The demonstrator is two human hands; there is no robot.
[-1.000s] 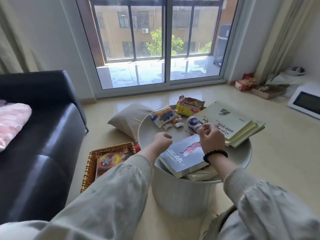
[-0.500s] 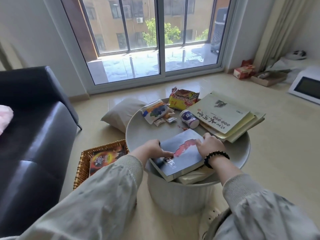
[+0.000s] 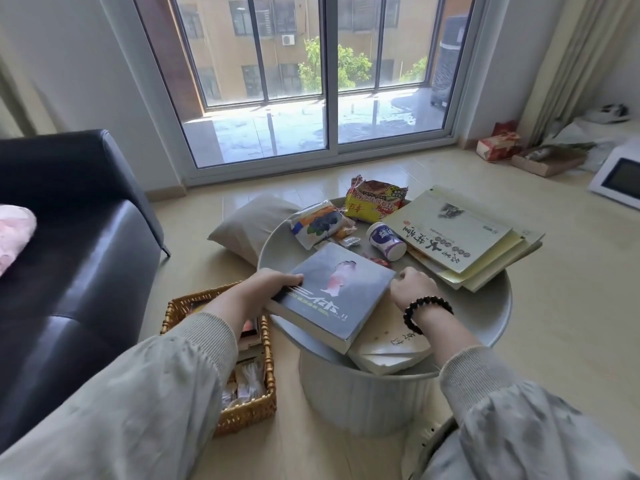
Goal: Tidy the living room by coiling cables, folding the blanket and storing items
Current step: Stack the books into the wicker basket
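A thick grey book lies at the near edge of the round grey table, on top of a pale book. My left hand grips the grey book's left edge, thumb on its cover. My right hand, with a black bead bracelet on the wrist, has its curled fingers at the book's right edge. Further back on the table sit a stack of pale yellow booklets, a small white and purple cup on its side and snack packets.
A wicker basket with items inside stands on the floor left of the table. A black sofa fills the left side, a grey cushion lies behind the table. Boxes and a white appliance sit at the right wall.
Both hands came down from above the table onto the grey book and took its two side edges. The book has shifted slightly left.
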